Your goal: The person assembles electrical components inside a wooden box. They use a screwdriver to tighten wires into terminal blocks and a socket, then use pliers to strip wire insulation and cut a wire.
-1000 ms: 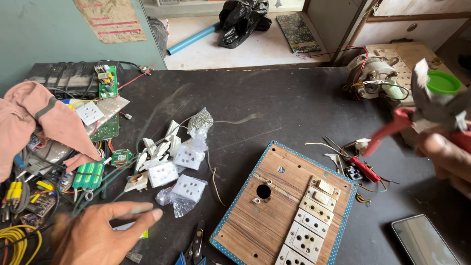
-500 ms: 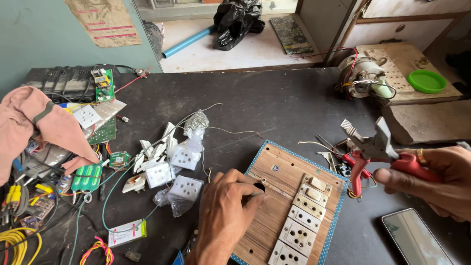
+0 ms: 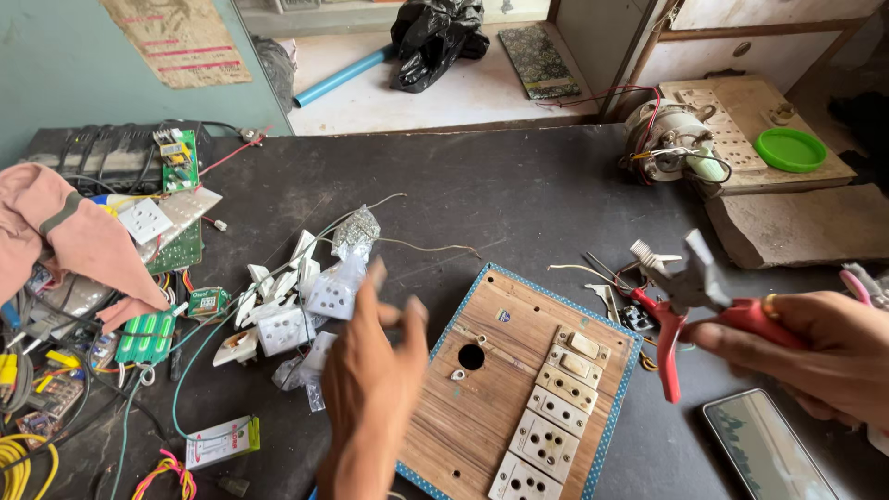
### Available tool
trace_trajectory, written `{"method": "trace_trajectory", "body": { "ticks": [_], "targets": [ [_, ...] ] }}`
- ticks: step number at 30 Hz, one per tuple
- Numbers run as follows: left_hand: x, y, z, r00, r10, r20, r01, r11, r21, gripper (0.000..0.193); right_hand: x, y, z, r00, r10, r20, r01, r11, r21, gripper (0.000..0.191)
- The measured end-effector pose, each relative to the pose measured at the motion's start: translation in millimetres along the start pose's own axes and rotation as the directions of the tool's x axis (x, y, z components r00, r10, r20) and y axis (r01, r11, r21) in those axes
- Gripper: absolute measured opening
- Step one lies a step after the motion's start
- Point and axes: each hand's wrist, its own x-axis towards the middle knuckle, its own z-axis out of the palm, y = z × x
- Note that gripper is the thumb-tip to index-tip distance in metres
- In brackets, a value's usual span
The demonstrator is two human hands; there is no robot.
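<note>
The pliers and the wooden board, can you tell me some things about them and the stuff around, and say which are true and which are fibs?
1. The right hand holds red-handled pliers. True.
2. The left hand is gripping a hammer. False: it hangs blurred in the air above the dark table, and no tool shows in it.
3. The wooden board has a round hole in it. True.
4. The green lid lies on the wooden board. False: it lies far off on a pale slab at the right.
5. White sockets sit in a row on the board. True.
</note>
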Motion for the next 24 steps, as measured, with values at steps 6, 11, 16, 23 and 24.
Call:
{"method": "trace_trajectory", "body": {
  "ticks": [6, 11, 16, 23, 24],
  "targets": [
    [-37.5, -30.3, 20.2, 0.988, 0.101, 0.121, -0.109, 0.992, 0.065, 0.09, 4.8, -10.4, 21.2, 0.956, -0.275, 0.106, 0.278, 0.961, -0.013, 0.058],
    [-30.8, -31.8, 20.9, 0.969, 0.054, 0.243, -0.056, 0.998, 0.003, 0.105, 16.4, -8.6, 48.6, 0.966, -0.247, -0.072, 0.252, 0.965, 0.079, 0.055],
    [-23.5, -30.5, 22.2, 0.951, 0.006, 0.308, -0.019, 0.999, 0.04, 0.106, 0.6, -18.4, 54.1, 0.967, -0.157, -0.203, 0.244, 0.808, 0.536, 0.06],
    [-17.3, -52.2, 25.2, 0.895, 0.056, 0.443, -0.058, 0.998, -0.008, 0.117, -54.7, -68.2, 32.5, 0.968, -0.104, 0.227, 0.171, 0.938, -0.301, 0.043],
    [-16.9, -55.7, 24.4, 0.901, 0.079, 0.427, -0.055, 0.996, -0.067, 0.111, -58.6, -76.1, 36.1, 0.943, -0.218, 0.251, 0.301, 0.882, -0.363, 0.045]
  ]
}}
